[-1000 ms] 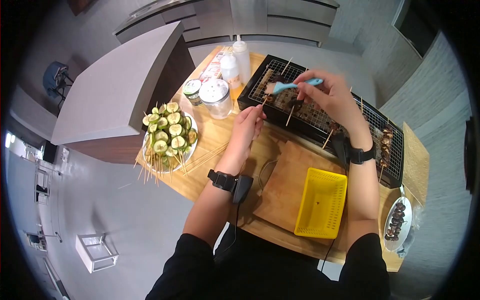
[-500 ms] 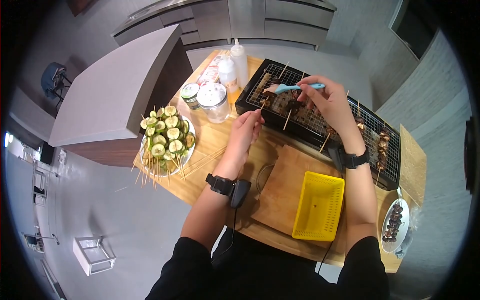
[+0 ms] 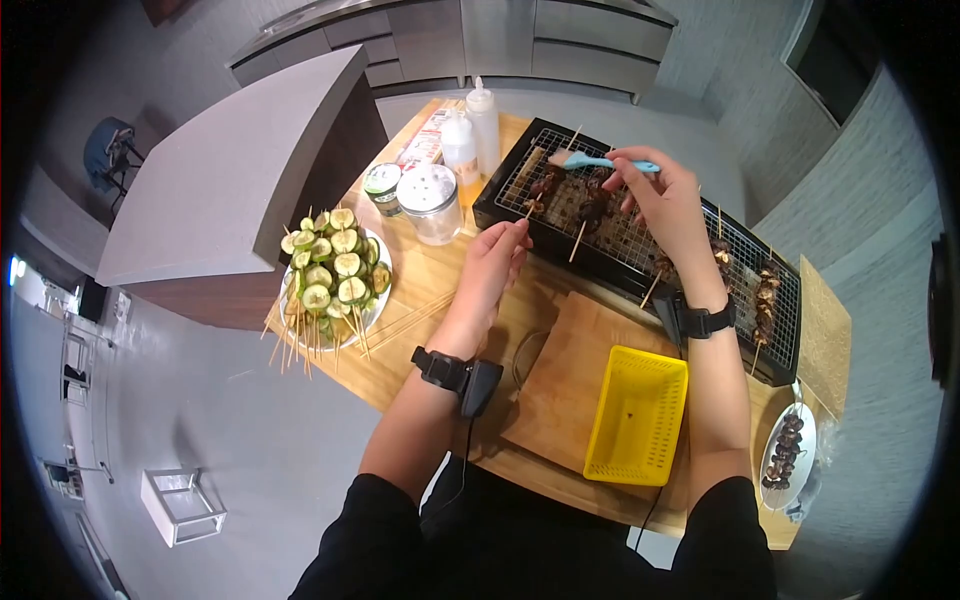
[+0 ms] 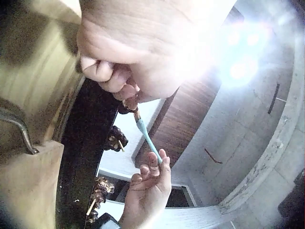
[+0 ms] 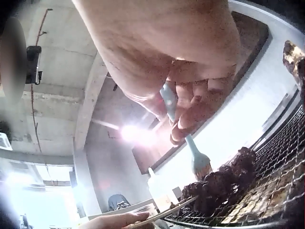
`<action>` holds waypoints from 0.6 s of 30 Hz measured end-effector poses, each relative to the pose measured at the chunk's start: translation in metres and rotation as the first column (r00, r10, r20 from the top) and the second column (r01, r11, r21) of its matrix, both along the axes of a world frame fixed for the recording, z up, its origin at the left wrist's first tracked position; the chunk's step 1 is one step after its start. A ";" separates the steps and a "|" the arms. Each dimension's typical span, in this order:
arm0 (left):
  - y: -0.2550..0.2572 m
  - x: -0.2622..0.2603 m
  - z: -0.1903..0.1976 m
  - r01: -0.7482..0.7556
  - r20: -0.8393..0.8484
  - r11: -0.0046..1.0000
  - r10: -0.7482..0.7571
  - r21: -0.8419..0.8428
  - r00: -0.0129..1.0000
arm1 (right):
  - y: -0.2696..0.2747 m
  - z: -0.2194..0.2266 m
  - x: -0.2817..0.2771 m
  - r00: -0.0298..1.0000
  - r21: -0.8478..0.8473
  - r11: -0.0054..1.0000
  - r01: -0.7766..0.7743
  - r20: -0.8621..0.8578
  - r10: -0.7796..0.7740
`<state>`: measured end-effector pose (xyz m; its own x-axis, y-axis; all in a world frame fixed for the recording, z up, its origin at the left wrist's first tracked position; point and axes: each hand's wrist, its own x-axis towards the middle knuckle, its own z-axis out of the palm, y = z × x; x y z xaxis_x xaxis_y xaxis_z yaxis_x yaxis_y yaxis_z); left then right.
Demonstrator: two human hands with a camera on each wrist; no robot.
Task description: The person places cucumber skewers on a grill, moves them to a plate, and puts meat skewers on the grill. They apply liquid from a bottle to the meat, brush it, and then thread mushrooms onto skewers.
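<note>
In the head view my left hand (image 3: 492, 258) pinches the stick end of a meat skewer (image 3: 537, 205) at the near-left edge of the black grill (image 3: 622, 268). My right hand (image 3: 662, 200) holds a light-blue brush (image 3: 600, 162) above the grill's left part, its bristles at the far end of that skewer. The right wrist view shows the brush head (image 5: 200, 162) against dark meat (image 5: 214, 188) on the wire mesh. Another skewer (image 3: 592, 212) lies just right of the held one. In the left wrist view, curled fingers (image 4: 112, 76) hide most of the skewer.
Left on the table stand a plate of zucchini skewers (image 3: 345, 268), a lidded jar (image 3: 430, 203), a green-labelled tin (image 3: 383, 190) and squeeze bottles (image 3: 460, 145). Nearer are a cutting board (image 3: 555, 385) and a yellow basket (image 3: 637, 415). A white plate (image 3: 798, 480) with meat skewers sits far right.
The brush in my right hand has moved from the near part of the held skewer toward its far end. My left hand stays nearly in place, gripping the stick.
</note>
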<state>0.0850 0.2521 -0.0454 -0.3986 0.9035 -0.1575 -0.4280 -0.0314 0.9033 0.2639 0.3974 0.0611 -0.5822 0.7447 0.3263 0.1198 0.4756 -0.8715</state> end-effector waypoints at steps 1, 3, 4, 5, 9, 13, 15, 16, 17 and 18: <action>0.001 -0.001 0.000 0.004 -0.006 1.000 -0.004 -0.006 1.000 | -0.001 0.002 0.000 1.000 -0.002 1.000 0.002 -0.011 -0.002; 0.002 -0.001 -0.001 0.004 -0.013 1.000 -0.004 0.001 1.000 | 0.000 0.004 0.000 1.000 -0.001 1.000 -0.002 0.005 0.002; 0.003 0.000 -0.002 0.001 -0.012 1.000 -0.001 0.011 1.000 | 0.000 0.003 0.000 0.999 0.001 1.000 -0.006 0.034 0.006; 0.003 0.000 -0.003 0.000 -0.011 1.000 0.000 0.021 1.000 | 0.000 0.003 0.000 0.998 0.001 1.000 -0.009 0.062 0.009; 0.003 -0.001 -0.006 0.015 0.004 0.998 -0.015 0.055 1.000 | -0.002 0.005 0.002 0.999 -0.016 1.000 0.007 0.034 -0.007; 0.002 0.000 -0.002 0.000 0.017 0.998 -0.001 0.059 1.000 | -0.007 0.012 0.005 1.000 -0.030 1.000 0.002 0.029 -0.001; 0.003 0.000 -0.002 0.009 -0.002 0.998 -0.009 0.067 1.000 | -0.008 0.019 0.007 1.000 -0.029 1.000 -0.001 -0.010 0.001; 0.004 -0.001 -0.004 0.014 -0.021 0.997 -0.013 0.074 1.000 | -0.008 0.021 0.009 1.000 -0.021 1.000 -0.011 -0.024 0.010; 0.005 -0.001 -0.005 0.019 -0.040 0.997 -0.016 0.080 0.999 | -0.008 0.023 0.011 0.999 -0.014 1.000 -0.020 -0.038 0.020; 0.006 -0.001 -0.006 0.017 -0.042 0.996 -0.013 0.090 0.999 | -0.009 0.026 0.011 0.999 -0.024 0.999 -0.032 -0.035 0.031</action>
